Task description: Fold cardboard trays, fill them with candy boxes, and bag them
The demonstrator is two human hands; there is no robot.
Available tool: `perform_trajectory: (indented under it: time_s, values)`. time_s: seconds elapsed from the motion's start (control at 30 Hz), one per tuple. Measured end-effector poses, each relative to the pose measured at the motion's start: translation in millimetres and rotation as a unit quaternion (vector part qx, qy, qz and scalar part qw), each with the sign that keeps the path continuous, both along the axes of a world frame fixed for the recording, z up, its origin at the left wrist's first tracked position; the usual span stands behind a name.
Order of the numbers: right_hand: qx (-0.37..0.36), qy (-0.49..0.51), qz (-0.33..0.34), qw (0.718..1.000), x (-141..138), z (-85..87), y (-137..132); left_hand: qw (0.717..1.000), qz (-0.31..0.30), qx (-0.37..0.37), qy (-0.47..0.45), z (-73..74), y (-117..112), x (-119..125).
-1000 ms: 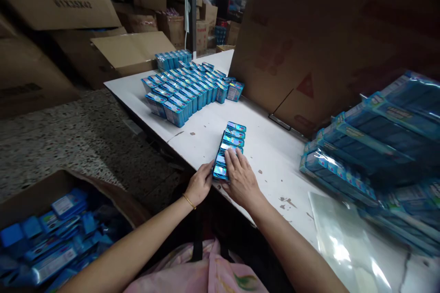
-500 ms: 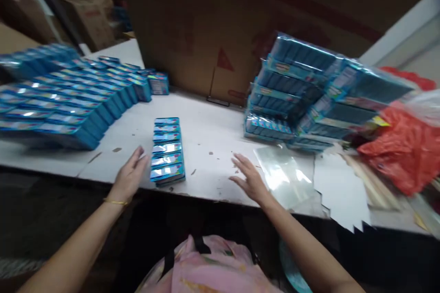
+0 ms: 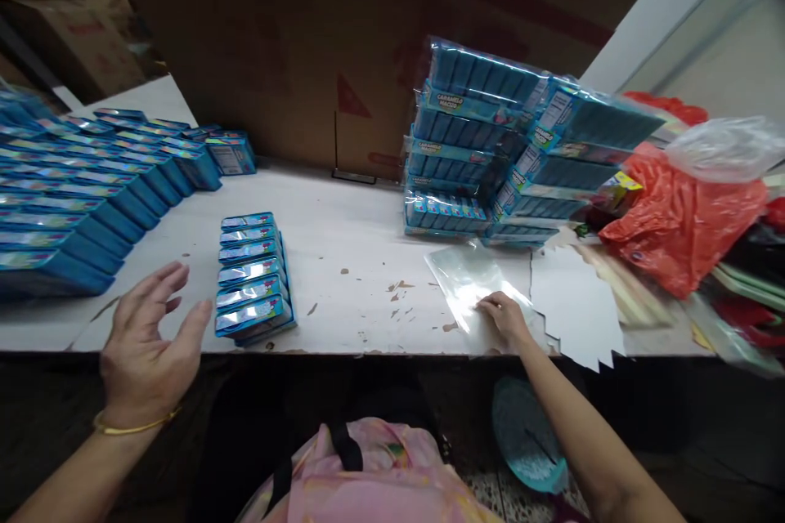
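Clear plastic sheet is lying on the white counter, and the right hand is resting loose fingers on it. The open left hand is holding nothing, beside small blue boxes. Wrapped packs are saying "Caramelo Macio".

Shown: one left hand; one right hand; six blue boxes in a row; two wrapped stacks of blue packs; one clear plastic sheet; one orange plastic bag.
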State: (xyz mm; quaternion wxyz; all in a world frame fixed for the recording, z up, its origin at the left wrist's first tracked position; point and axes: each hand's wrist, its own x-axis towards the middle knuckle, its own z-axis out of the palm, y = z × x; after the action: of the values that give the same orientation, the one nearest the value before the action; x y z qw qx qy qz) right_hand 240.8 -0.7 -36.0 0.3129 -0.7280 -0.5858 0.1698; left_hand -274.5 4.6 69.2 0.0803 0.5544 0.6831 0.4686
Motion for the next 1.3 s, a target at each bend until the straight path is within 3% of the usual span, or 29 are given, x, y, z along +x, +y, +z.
perform_trajectory:
  time_s: [0.07,0.13,0.23,0.27,0.33,0.43,0.53,0.7,0.8,0.87,0.97,1.03,1.2,1.3]
  values:
    - [-0.007,0.028,-0.009,1.000,-15.8,18.2,5.8,0.997,-0.067,-0.018,-0.021,4.2,-11.8,13.9]
    - [0.005,0.095,0.019,0.995,-54.4,36.8,14.6,0.969,-0.193,-0.113,-0.102,2.0,-20.3,35.3]
    - [0.025,0.222,0.121,0.967,-147.7,63.2,30.6,0.842,-0.361,-0.289,-0.279,-4.9,-20.7,77.9]
    - [0.032,0.240,0.151,0.958,-181.1,71.6,35.2,0.807,-0.379,-0.314,-0.326,-6.5,-17.1,90.5]
    - [0.053,0.234,0.213,0.947,-238.4,87.5,41.7,0.780,-0.353,-0.302,-0.419,-7.6,-6.4,106.0]
    - [0.100,0.180,0.297,0.932,-285.4,106.8,42.8,0.796,-0.260,-0.252,-0.486,-5.3,9.5,97.9]
    - [0.152,0.079,0.358,0.918,-294.6,114.0,35.0,0.825,-0.189,-0.210,-0.489,-0.3,17.3,67.9]
    - [0.205,-0.160,0.350,0.900,-300.6,93.2,26.8,0.830,-0.134,-0.164,-0.517,11.1,17.6,35.7]
    - [0.206,-0.228,0.333,0.891,-313.5,83.2,34.2,0.857,-0.125,-0.120,-0.486,15.0,12.5,29.4]
    - [0.199,-0.261,0.332,0.884,-323.4,84.8,41.6,0.879,-0.153,-0.090,-0.443,14.5,7.5,24.9]
    - [0.173,-0.290,0.339,0.878,-337.3,93.3,51.1,0.923,-0.198,-0.064,-0.325,9.6,1.7,15.9]
    - [0.167,-0.289,0.351,0.875,-344.5,97.6,55.2,0.947,-0.192,-0.056,-0.252,5.9,0.4,9.6]
    - [0.163,-0.267,0.380,0.871,-351.3,100.6,60.1,0.966,-0.168,-0.066,-0.186,3.0,-0.2,-4.3]
    - [0.134,-0.199,0.410,0.880,-349.9,103.8,63.7,0.976,-0.143,-0.078,-0.148,2.9,-2.4,-11.8]
